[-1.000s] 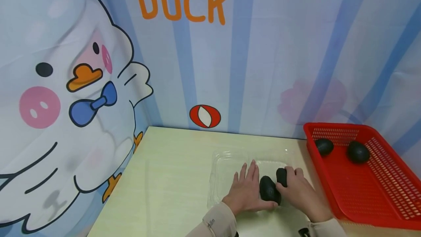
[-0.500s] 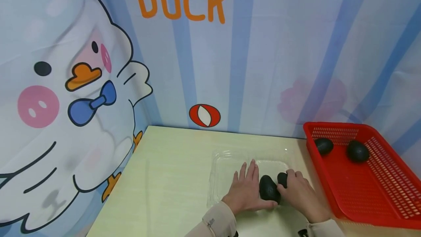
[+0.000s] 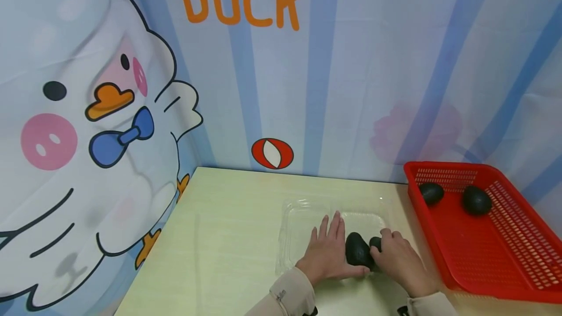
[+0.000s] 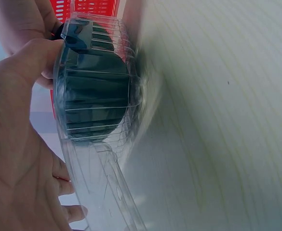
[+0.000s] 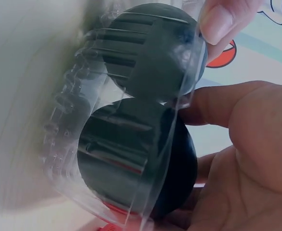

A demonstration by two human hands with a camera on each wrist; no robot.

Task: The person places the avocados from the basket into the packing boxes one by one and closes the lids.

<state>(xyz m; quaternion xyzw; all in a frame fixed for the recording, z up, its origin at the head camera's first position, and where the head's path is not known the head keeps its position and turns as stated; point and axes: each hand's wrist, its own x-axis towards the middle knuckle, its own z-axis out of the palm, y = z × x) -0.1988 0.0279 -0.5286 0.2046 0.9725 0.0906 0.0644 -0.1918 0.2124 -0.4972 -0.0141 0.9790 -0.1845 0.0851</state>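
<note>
In the head view, two dark avocados lie side by side in a clear plastic tray (image 3: 287, 213) on the table. The left avocado (image 3: 357, 250) has my left hand (image 3: 327, 256) beside it, fingers stretched out flat over the tray and thumb near the front rim. My right hand (image 3: 403, 263) grips the right avocado (image 3: 375, 243), which it mostly hides from above. From the right wrist, that gripped avocado (image 5: 179, 173) shows low in the tray, fingers around its side. In the left wrist view, an avocado (image 4: 95, 96) shows through the ribbed tray wall.
A red plastic basket (image 3: 487, 252) stands on the right side of the table, with one avocado (image 3: 431, 193) at its left wall and another avocado (image 3: 476, 200) near its back. A duck-print curtain (image 3: 333, 72) hangs behind the pale table (image 3: 228, 238).
The right hand has drawn its avocado slightly toward the front of the tray, and less of that avocado shows now. The left hand has stayed nearly still.
</note>
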